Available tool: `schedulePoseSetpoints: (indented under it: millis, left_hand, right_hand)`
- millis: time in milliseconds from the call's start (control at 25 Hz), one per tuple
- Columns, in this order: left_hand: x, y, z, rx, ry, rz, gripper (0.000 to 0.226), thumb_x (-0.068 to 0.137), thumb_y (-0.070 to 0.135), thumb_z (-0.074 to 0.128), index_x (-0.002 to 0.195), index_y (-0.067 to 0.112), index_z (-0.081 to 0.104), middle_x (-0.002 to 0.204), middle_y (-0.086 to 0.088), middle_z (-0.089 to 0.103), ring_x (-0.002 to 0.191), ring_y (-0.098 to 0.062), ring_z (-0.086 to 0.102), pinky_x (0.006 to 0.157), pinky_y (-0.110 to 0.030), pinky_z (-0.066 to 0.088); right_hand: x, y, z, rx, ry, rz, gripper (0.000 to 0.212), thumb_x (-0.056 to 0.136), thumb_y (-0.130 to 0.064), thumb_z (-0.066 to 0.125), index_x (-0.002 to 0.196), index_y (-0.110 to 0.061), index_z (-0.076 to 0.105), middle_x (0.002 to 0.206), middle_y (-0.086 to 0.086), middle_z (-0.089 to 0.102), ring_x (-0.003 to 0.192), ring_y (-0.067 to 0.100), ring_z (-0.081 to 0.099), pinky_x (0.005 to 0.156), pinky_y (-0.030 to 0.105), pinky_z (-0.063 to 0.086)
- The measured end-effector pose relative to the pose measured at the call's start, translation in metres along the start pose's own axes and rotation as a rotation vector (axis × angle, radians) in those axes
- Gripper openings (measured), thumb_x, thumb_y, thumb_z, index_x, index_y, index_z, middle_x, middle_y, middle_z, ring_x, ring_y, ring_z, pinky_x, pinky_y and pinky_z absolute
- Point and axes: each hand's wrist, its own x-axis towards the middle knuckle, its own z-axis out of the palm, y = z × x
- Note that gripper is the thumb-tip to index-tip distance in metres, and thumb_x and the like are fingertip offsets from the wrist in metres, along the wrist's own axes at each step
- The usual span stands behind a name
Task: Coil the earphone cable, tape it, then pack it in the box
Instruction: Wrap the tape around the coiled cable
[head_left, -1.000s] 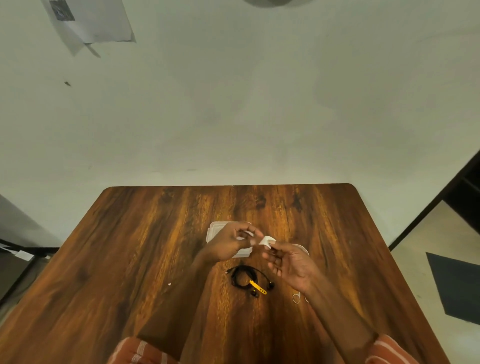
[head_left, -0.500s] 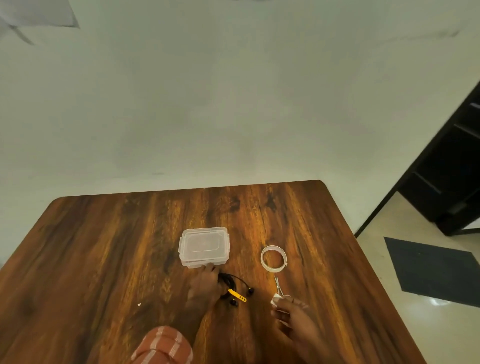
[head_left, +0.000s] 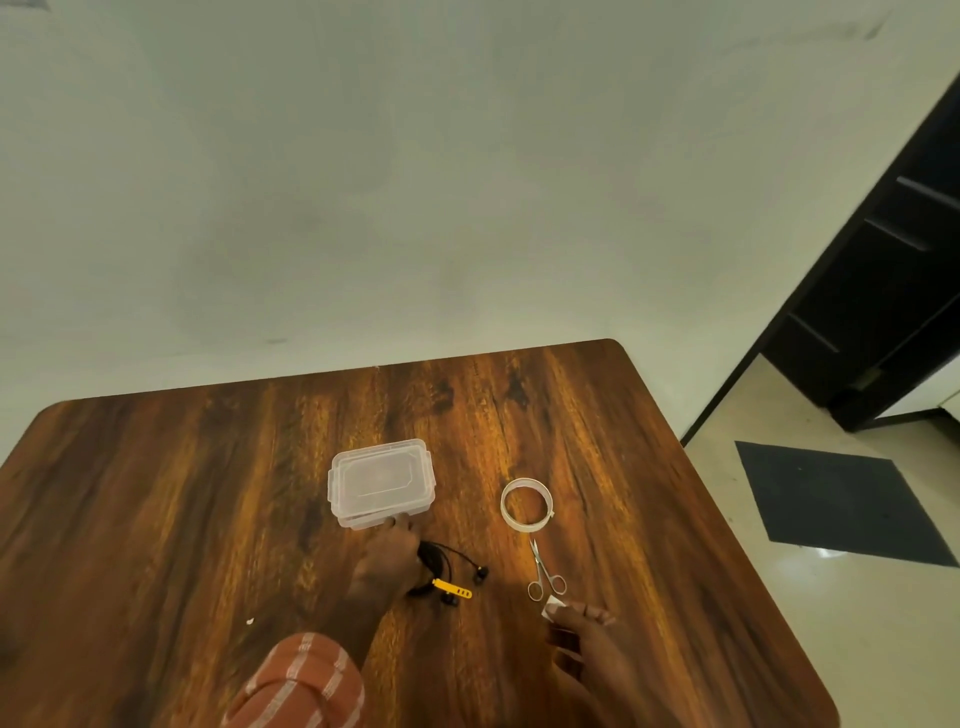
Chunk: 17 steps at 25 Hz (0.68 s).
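Note:
A black earphone cable (head_left: 447, 564) lies coiled on the wooden table (head_left: 156, 519), with a yellow tie (head_left: 453, 588) at its near side and earbuds poking out. My left hand (head_left: 387, 564) covers the coil's left part and grips it, one finger reaching the front edge of the clear plastic box (head_left: 382, 480), whose lid is on. Near the table's front right, my right hand (head_left: 582, 639) pinches a small white piece of tape (head_left: 553, 607). The tape roll (head_left: 525, 505) lies flat to the right of the box.
Small scissors (head_left: 543, 574) lie between the tape roll and my right hand. The table's right edge runs close to that hand; beyond it is a tiled floor with a dark mat (head_left: 841, 499) and a black door frame (head_left: 883, 260).
Both hands came down from in front of the box. My left hand dropped onto the cable coil; my right hand moved near and right with the tape piece. The view swung right.

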Motion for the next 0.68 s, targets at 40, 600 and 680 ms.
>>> schedulePoseSetpoints:
  millis: [40, 600, 680]
  left_hand:
    - [0.001, -0.001, 0.000, -0.026, -0.007, 0.001, 0.041, 0.087, 0.033, 0.059, 0.124, 0.015, 0.056, 0.127, -0.005, 0.056, 0.114, -0.023, 0.053, 0.099, -0.034, 0.049]
    - [0.000, 0.006, -0.022, -0.093, -0.031, -0.057, 0.032, 0.089, 0.026, 0.058, 0.118, 0.013, 0.061, 0.118, -0.005, 0.062, 0.109, -0.022, 0.060, 0.093, -0.032, 0.053]
    - [-0.002, 0.007, -0.030, -0.224, -0.034, -0.122, 0.024, 0.089, 0.028, 0.061, 0.109, 0.015, 0.064, 0.104, -0.001, 0.066, 0.095, -0.015, 0.063, 0.086, -0.026, 0.056]
  right_hand:
    - [-0.001, -0.001, 0.000, -0.001, -0.006, 0.001, 0.010, 0.080, -0.010, 0.078, 0.083, -0.006, 0.070, 0.080, 0.014, 0.076, 0.076, 0.025, 0.068, 0.062, 0.029, 0.048]
    - [-0.008, 0.001, -0.004, 0.083, -0.009, 0.004, 0.007, 0.081, -0.005, 0.075, 0.084, -0.002, 0.070, 0.080, 0.019, 0.074, 0.076, 0.029, 0.067, 0.061, 0.031, 0.047]
    - [-0.008, 0.000, 0.000, 0.120, -0.030, 0.022, 0.005, 0.081, -0.004, 0.074, 0.083, -0.002, 0.070, 0.074, 0.017, 0.074, 0.070, 0.026, 0.067, 0.060, 0.030, 0.047]
